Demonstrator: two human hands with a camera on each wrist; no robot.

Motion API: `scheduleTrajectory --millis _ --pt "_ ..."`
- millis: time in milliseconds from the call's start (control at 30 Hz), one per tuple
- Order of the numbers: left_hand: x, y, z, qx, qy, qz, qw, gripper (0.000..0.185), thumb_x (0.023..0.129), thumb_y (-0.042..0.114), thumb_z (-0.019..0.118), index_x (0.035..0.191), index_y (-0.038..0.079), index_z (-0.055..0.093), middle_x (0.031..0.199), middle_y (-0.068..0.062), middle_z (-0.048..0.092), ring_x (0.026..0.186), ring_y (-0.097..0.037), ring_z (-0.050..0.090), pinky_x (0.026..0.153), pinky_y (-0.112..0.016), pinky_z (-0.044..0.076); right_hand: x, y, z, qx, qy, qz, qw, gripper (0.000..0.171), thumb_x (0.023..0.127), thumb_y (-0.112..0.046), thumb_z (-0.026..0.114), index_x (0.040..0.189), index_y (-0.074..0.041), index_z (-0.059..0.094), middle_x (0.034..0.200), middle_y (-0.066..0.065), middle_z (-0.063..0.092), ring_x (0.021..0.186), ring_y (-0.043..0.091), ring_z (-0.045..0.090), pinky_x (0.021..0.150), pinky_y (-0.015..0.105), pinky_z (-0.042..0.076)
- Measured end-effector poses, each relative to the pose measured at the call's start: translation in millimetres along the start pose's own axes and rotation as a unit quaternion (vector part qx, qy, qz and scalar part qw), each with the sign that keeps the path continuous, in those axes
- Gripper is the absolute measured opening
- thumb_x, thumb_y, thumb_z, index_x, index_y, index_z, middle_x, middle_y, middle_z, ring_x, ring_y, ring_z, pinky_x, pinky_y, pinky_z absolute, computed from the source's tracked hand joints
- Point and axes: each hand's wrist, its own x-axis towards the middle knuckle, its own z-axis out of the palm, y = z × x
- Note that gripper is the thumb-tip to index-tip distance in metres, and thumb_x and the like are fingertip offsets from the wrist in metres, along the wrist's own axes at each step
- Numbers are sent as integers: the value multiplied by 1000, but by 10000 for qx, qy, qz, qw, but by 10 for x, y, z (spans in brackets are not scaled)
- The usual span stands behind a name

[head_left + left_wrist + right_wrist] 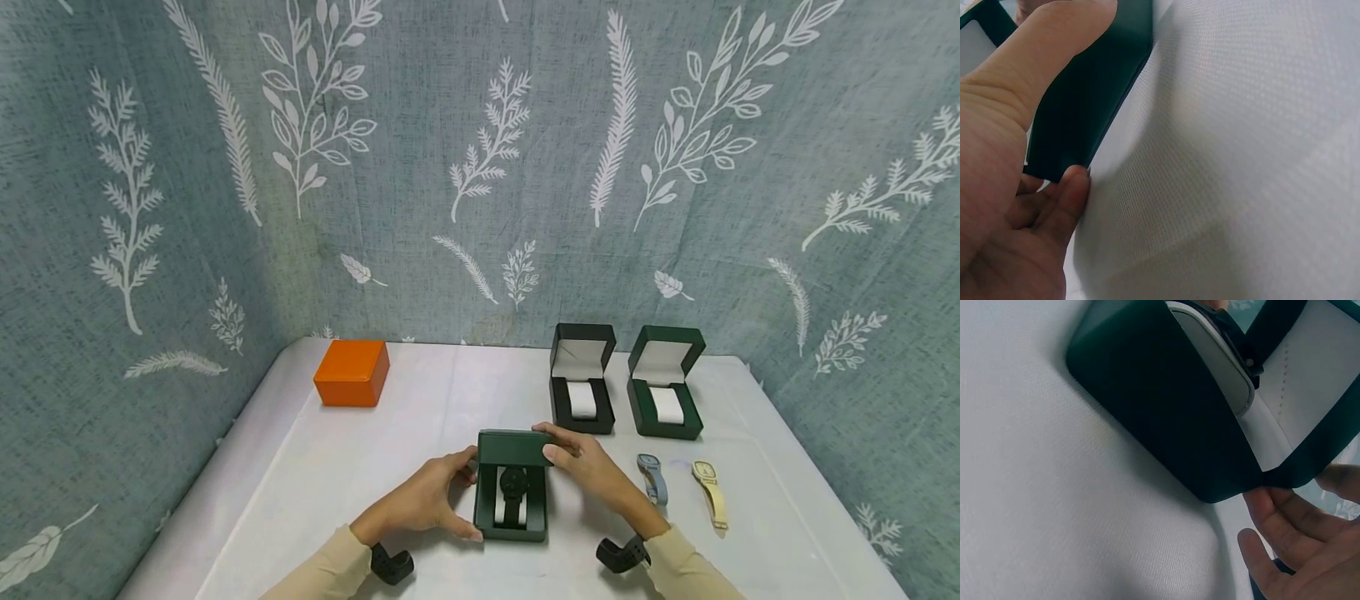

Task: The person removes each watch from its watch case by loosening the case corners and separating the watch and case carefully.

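A dark green watch box sits near the table's front edge, its lid half lowered. Inside, a black watch is wrapped round a white pillow. My left hand grips the box's left side, thumb along the wall and fingers at its lower corner. My right hand holds the lid, thumb on its front and fingers over the top. The right wrist view shows the box's outer side, the watch on the pillow and my fingers behind the hinge.
Two open boxes with white pillows stand behind: a black one and a green one. A blue watch and a cream watch lie to the right. An orange box sits back left. A white cloth covers the table.
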Motion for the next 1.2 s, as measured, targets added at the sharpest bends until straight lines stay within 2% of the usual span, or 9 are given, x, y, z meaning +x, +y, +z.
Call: scheduleTrajectory --millis 133,233,333,467,567,633,833,1200 --pt "-16 2 -1 35 -11 -50 10000 118 65 43 98 156 1 36 134 -3 59 111 -10 60 104 -33 49 15 -20 -3 -23 0 102 9999 52 108 -33 51 151 -4 51 154 18 48 141 40 44 112 61 37" --pt "-23 2 3 106 0 -56 9999 121 65 44 98 156 -3 35 134 -3 60 112 -10 60 105 -33 48 44 -49 -9 80 47 311 9995 57 109 -36 48 150 5 48 153 24 47 137 39 50 114 59 37" --pt "-26 6 3 127 9 -37 9999 121 65 43 99 156 -3 35 133 -3 60 112 -9 60 106 -32 47 82 -79 -16 304 147 589 9977 63 109 -38 46 147 14 45 150 29 46 125 36 59 110 54 43" --pt "-30 2 0 94 3 23 10000 118 65 41 99 155 -3 36 133 -3 60 111 -10 60 105 -32 47 136 -133 -21 574 294 1038 9925 66 108 -41 46 137 18 52 132 29 58 110 31 63 104 49 49" --pt "-32 0 -1 79 -3 36 10000 117 65 40 99 155 -2 37 131 -3 60 112 -11 60 105 -32 48 175 -170 -24 642 349 1338 9883 68 107 -48 44 125 16 59 115 22 63 104 30 63 101 48 51" --pt "-33 0 0 85 5 38 10000 117 65 40 99 154 -2 37 131 -2 60 112 -11 60 105 -31 47 198 -184 -29 654 361 1463 9864 70 107 -52 42 120 13 61 112 19 64 102 29 64 99 48 51" --pt "-33 -2 8 23 15 29 10000 118 64 39 100 154 -4 37 129 -2 61 112 -11 60 105 -30 47 233 -182 -44 726 262 1507 9856 74 108 -56 36 120 11 65 111 17 67 97 27 64 94 43 53" --pt "-36 20 8 -3 -4 -77 10000 118 64 37 100 155 -4 36 132 -3 60 112 -11 60 105 -30 47 235 -187 -42 862 303 1507 9844 76 107 -57 37 122 13 64 109 18 69 94 27 65 90 41 55"
